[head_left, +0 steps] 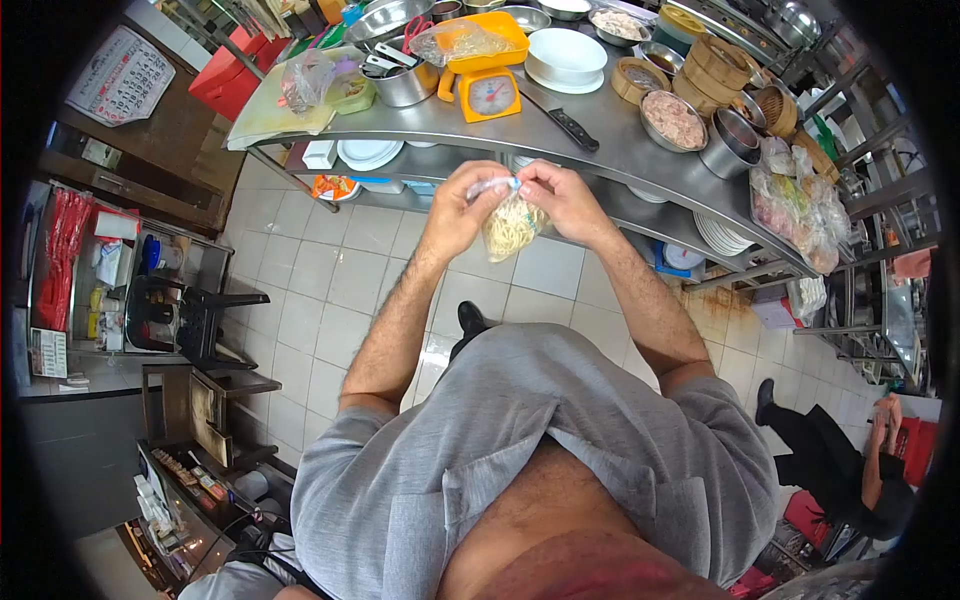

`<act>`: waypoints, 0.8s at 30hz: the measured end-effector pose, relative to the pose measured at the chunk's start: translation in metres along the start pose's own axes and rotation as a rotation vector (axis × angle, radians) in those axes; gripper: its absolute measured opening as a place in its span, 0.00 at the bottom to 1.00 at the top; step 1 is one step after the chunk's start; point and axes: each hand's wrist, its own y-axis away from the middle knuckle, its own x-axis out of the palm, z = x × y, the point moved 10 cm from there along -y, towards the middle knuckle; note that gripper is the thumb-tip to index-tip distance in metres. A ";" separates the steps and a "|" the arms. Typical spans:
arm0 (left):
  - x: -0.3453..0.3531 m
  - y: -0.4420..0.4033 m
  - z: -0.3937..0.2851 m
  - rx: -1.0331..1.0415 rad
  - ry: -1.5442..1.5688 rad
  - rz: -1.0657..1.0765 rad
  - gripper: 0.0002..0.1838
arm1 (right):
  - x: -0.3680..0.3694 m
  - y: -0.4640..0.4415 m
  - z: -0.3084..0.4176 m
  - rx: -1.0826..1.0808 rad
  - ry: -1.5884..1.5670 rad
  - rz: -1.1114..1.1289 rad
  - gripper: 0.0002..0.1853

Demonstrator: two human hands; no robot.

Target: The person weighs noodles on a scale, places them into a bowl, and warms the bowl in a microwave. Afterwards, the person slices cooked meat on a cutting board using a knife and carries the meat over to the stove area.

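Note:
A clear plastic bag of pale yellow noodles (512, 228) hangs between my hands, in front of the steel table's edge. My left hand (466, 205) is closed on the bag's gathered neck from the left, thumb and fingers pinching the plastic. From the right, my right hand (562, 200) pinches the neck too, beside a small bluish-white spot at the top. Some fingertips are hidden behind the bag. Beyond my hands, an orange kitchen scale (490, 94) and a black-handled knife (573, 128) rest on the table.
The steel table (400, 125) carries a white bowl (566, 55), a bowl of minced meat (673, 118), bamboo steamers (716, 65) and a yellow tray (505, 28). Plates (720, 235) sit on the lower shelf. A black stool (195, 320) stands left; a person in black (840, 470) is at right.

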 end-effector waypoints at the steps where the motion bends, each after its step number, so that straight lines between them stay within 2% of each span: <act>1: 0.004 -0.001 0.000 0.003 0.001 0.001 0.13 | -0.002 0.000 0.000 -0.002 0.002 -0.002 0.07; 3: 0.014 0.000 0.031 -0.343 0.548 -0.058 0.19 | -0.018 -0.001 -0.011 0.116 -0.086 -0.119 0.05; 4: 0.024 0.002 0.041 -0.376 0.519 0.028 0.25 | -0.026 -0.001 -0.015 0.108 -0.069 -0.170 0.05; 9: 0.030 -0.011 0.054 -0.357 0.412 0.067 0.25 | -0.038 -0.003 -0.023 0.029 0.018 -0.179 0.08; 11: 0.003 -0.040 0.038 -0.313 0.147 0.046 0.28 | -0.055 -0.007 -0.027 0.097 -0.027 -0.265 0.08; 12: -0.026 -0.065 0.017 0.009 -0.212 -0.099 0.32 | -0.065 -0.011 -0.014 0.074 0.030 -0.308 0.08; 14: -0.060 -0.104 -0.028 0.343 -0.733 -0.310 0.34 | -0.087 -0.026 0.000 0.038 0.109 -0.383 0.08; 15: -0.068 -0.127 -0.023 0.352 -0.729 -0.309 0.34 | -0.103 -0.035 0.010 -0.001 0.188 -0.455 0.08; 17: -0.082 -0.164 -0.014 0.325 -1.049 -0.412 0.33 | -0.127 -0.056 0.028 -0.046 0.227 -0.527 0.08; 18: -0.087 -0.179 -0.003 0.336 -1.041 -0.411 0.33 | -0.141 -0.066 0.037 -0.093 0.266 -0.588 0.08; 20: -0.088 -0.221 0.052 0.102 -1.070 -0.167 0.27 | -0.167 -0.095 0.043 -0.118 0.306 -0.663 0.08; 21: -0.095 -0.241 0.056 0.114 -1.062 -0.169 0.27 | -0.182 -0.108 0.048 -0.135 0.338 -0.727 0.08; 23: -0.105 -0.275 0.085 -0.056 -0.858 -0.049 0.18 | -0.202 -0.142 0.051 -0.122 0.392 -0.763 0.09; 24: -0.116 -0.283 0.061 0.083 -0.801 -0.205 0.12 | -0.212 -0.160 0.051 -0.138 0.399 -0.824 0.09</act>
